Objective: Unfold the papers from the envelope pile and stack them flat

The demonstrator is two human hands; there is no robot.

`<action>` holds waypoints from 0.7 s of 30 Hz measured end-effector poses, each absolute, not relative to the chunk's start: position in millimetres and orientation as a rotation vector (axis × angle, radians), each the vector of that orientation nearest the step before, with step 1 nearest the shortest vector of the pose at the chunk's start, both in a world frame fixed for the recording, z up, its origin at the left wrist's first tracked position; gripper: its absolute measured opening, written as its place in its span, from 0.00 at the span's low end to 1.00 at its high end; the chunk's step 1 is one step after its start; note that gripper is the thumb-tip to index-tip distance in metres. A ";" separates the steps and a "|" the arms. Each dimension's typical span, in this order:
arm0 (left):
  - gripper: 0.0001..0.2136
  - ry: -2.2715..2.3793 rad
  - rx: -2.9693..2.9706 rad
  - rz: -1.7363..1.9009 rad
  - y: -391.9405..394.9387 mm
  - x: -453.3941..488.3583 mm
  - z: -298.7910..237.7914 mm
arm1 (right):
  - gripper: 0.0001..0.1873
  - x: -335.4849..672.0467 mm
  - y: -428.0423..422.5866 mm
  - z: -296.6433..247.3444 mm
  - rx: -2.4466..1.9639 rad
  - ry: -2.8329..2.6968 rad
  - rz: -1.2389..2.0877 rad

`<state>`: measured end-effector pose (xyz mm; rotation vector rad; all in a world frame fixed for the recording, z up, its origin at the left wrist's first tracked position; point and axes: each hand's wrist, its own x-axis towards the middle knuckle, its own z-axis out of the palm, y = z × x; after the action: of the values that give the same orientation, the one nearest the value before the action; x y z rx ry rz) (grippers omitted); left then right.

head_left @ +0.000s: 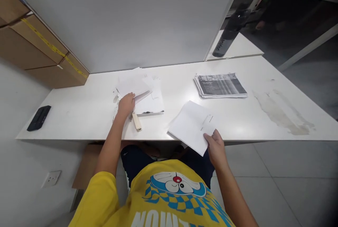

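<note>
My right hand [215, 146] grips the lower right corner of a thin stack of white paper [188, 124], thumb on top. A few lines of print show on its top sheet, and the stack is tilted over the table's front edge. On the left, my left hand [126, 104] is closed on the edge of a paper sheet [142, 96], which is lifted slightly from a loose pile of papers [150, 103]. Its fingertips are partly hidden. Just below that hand lies a slim cream-coloured oblong object [137, 122].
A pile of dark-covered printed sheets [220, 85] lies right of centre on the white table [87, 114]. At the far left is a black device [39, 118]. Cardboard boxes [39, 43] stand at the back left, a dark bottle [228, 35] at the back right. A stain [285, 112] marks the right side.
</note>
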<state>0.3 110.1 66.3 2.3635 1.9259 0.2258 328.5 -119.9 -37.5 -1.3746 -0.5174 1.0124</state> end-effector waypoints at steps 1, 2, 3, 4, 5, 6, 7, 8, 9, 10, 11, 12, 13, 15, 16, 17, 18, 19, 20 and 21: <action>0.21 1.914 2.371 0.262 104.6 1.4 68.0 | 0.22 330.1 -119.1 -38.8 -1.386 -0.528 1.009; 0.22 1.885 2.390 0.302 97.2 4.1 68.7 | 0.22 331.5 -118.3 -39.8 -1.393 -0.533 1.010; 0.22 1.831 2.424 0.341 87.4 8.8 67.9 | 0.21 332.9 -117.7 -40.6 -1.394 -0.530 1.018; 0.23 1.745 2.476 0.374 74.8 15.6 65.2 | 0.21 334.5 -117.6 -41.4 -1.395 -0.519 1.035; 0.24 1.626 2.539 0.391 59.2 24.3 60.6 | 0.21 336.4 -118.1 -42.3 -1.400 -0.505 1.066; 0.25 1.482 2.602 0.393 41.3 34.6 54.2 | 0.21 338.3 -119.3 -43.2 -1.408 -0.489 1.105; 0.26 1.321 2.662 0.392 21.9 45.7 46.7 | 0.20 340.3 -121.0 -43.8 -1.416 -0.476 1.148; 0.28 1.155 2.712 0.382 2.2 56.8 38.7 | 0.19 342.0 -123.2 -43.8 -1.419 -0.466 1.189; 0.29 0.998 2.745 0.362 -16.3 67.1 30.8 | 0.19 343.2 -125.6 -42.8 -1.413 -0.457 1.224; 0.29 0.855 2.766 0.317 -32.5 75.8 23.6 | 0.18 343.4 -128.0 -40.6 -1.400 -0.449 1.249; 0.29 0.767 2.773 0.268 -45.7 82.7 17.4 | 0.18 342.7 -130.2 -37.2 -1.384 -0.441 1.263; 0.29 0.727 2.771 0.224 -55.5 87.5 12.6 | 0.20 340.8 -132.2 -32.7 -1.384 -0.433 1.260; 0.28 0.727 2.764 0.185 -62.1 90.5 9.1 | 0.22 337.8 -133.8 -27.4 -1.411 -0.421 1.243; 0.28 0.780 2.738 0.144 -68.8 93.0 5.9 | 0.27 328.5 -136.4 -15.8 -1.511 -0.415 1.190; 0.27 0.789 2.722 0.139 -70.5 93.5 5.7 | 0.28 322.7 -137.3 -10.5 -1.556 -0.421 1.169; 0.27 0.774 2.704 0.146 -72.2 93.8 6.1 | 0.28 316.5 -137.9 -5.9 -1.579 -0.421 1.161; 0.27 0.748 2.682 0.172 -74.4 94.1 6.8 | 0.28 310.2 -138.3 -2.2 -1.576 -0.410 1.163; 0.27 0.732 2.650 0.226 -77.4 94.5 7.4 | 0.28 304.3 -138.2 0.8 -1.550 -0.385 1.166; 0.28 0.736 2.601 0.314 -81.2 94.8 7.7 | 0.28 298.9 -137.7 3.2 -1.511 -0.344 1.150; 0.28 0.761 2.527 0.442 -85.5 95.1 7.4 | 0.28 294.3 -136.6 5.1 -1.465 -0.284 1.105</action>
<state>95.1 -85.5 7.4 2.5268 0.7614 0.4417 294.3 -136.6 5.1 -1.4651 -0.2841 1.1051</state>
